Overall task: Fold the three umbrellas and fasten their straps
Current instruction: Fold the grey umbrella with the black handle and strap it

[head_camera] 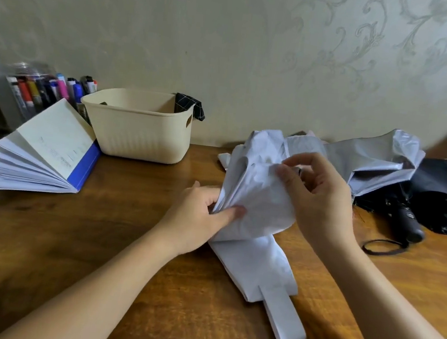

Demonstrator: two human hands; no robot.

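Head view, strap (284,318): white, unfastened, flat on the wooden table (128,228) at the umbrella's near end.
Left hand (201,216): thumb and fingers pinch folds at the white umbrella's (257,200) left edge.
Right hand (321,196): fingertips pinch its upper canopy.
White umbrella: half gathered, mid-table, between both hands.
Far right: silver umbrella (375,160) and black umbrella (440,197), unfolded, heaped together.
Far left: cream basket (138,130) by the wall.

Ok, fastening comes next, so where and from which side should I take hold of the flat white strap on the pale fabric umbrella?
Probably pinch the flat white strap near its free end, coming from the near side with the right hand. It lies flat on the wooden table, pointing toward you, clear of the bunched folds of the pale fabric umbrella.
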